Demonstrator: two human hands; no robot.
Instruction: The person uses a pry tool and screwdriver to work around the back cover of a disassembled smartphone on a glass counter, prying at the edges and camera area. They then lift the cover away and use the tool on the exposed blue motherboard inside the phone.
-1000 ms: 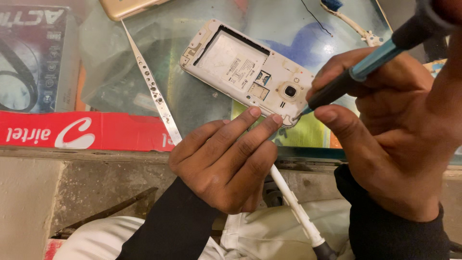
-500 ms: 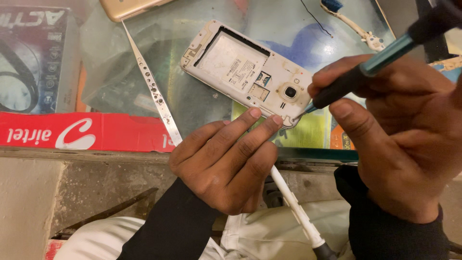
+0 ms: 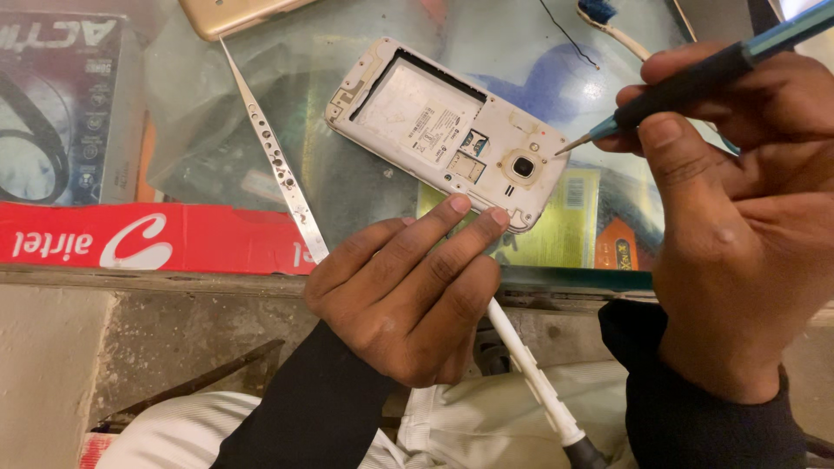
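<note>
Screwdriver (image 3: 695,82) lifted off phone (image 3: 443,130), battery bay empty

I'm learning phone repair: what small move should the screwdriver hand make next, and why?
Probably lower the blue-handled screwdriver tip onto the screw beside the camera of the white open-backed phone; the tip hovers just off that edge while the left hand pins the phone's near corner.

glass counter (image 3: 521,52) | on it: opened phone (image 3: 443,135), gold phone (image 3: 230,13), metal strip (image 3: 274,161), toothbrush (image 3: 612,26)
</note>
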